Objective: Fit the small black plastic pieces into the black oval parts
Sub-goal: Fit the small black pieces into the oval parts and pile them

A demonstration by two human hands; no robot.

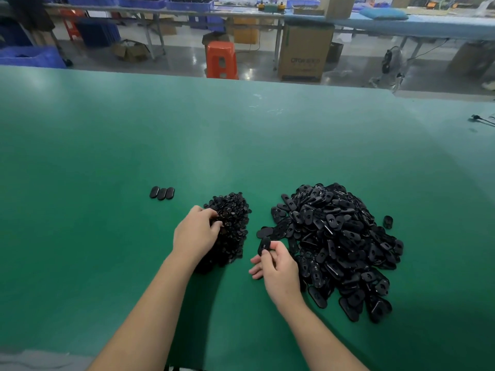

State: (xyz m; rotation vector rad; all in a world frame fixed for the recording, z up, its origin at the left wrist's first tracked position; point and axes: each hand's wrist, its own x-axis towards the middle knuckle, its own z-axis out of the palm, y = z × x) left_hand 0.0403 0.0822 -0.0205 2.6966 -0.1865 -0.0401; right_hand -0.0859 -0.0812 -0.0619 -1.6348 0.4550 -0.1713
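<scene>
Nearby, an orange stool (221, 60) stands beyond the smooth green table (107, 156). Left hand (197, 232) digs curled fingers into the small pieces (233, 226); right hand (278, 266) pinches a glossy oval part (264, 245).

On the table (107, 156) two heaps lie side by side: the heap of small pieces (233, 226) to the left, the larger heap of oval parts (340, 242) to the right, a strip of bare table between them. Three oval parts in a row (161, 193) lie touching one another, left of and slightly behind the small heap, apart from it. One stray part (387, 222) sits just right of the large heap. The left hand (197, 232) rests on the small heap's left side; the right hand (277, 269), in front of the gap, holds one oval part (264, 245). Behind the table, on the floor, stand a stool (221, 59) and, to its right, a cardboard box (304, 53).
</scene>
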